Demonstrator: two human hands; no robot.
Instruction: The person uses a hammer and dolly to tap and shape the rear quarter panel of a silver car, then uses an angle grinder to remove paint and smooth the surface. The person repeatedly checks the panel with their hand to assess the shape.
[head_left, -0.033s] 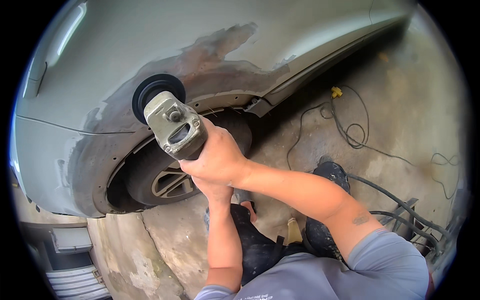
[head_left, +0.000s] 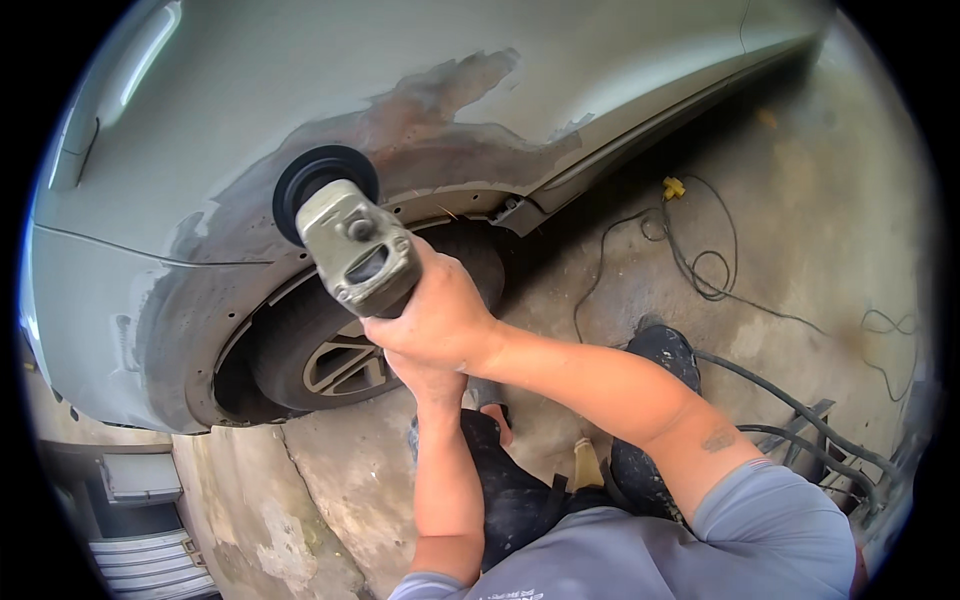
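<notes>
While both hands point(head_left: 432, 325) clench that chunky angle grinder point(head_left: 352, 250) on the fender point(head_left: 300, 90), it looks heavy, best gripped by the body.

The grey-green sander point(head_left: 358, 252) carries a black round pad point(head_left: 318, 178) at its 11 o'clock, set against a pale silver-green car panel point(head_left: 300, 70) blotched with dull brown-grey sanded patches. At 5 o'clock the sleeve point(head_left: 770, 530) is blue-grey, and the trousers point(head_left: 510, 490) look black, perhaps speckled. Toward 2 o'clock black cables point(head_left: 700, 270) and a yellow plug point(head_left: 673, 187) lie on mottled tan-grey concrete floor point(head_left: 830, 230).
</notes>
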